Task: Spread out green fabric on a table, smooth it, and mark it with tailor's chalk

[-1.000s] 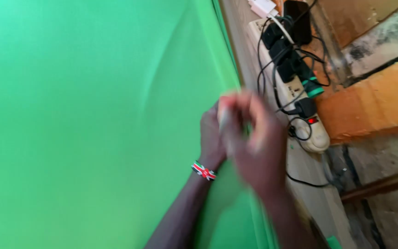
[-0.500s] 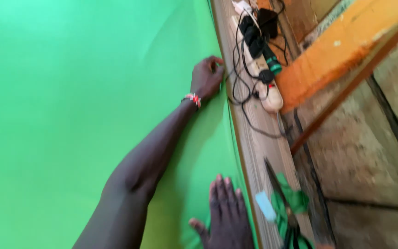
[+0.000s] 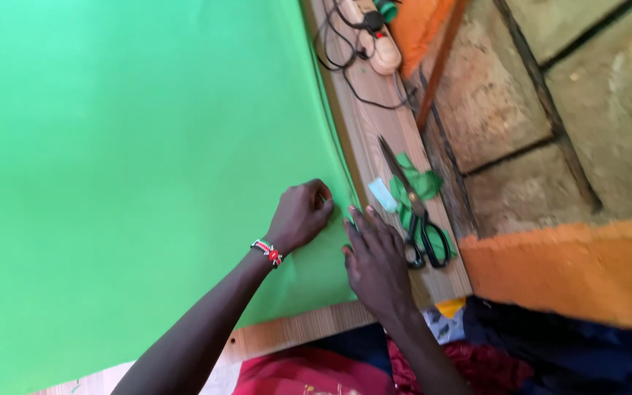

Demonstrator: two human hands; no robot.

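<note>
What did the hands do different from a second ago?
The left hand slid back along the edge of the green fabric sheet toward the person, fist closed on it. The right hand came down flat beside it. The black-handled scissors stayed on the wooden table.

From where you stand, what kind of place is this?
Probably a tailor's or sewing workshop: green fabric spread over a wooden table, black scissors lying on green scraps, both hands at the cloth's edge.
</note>
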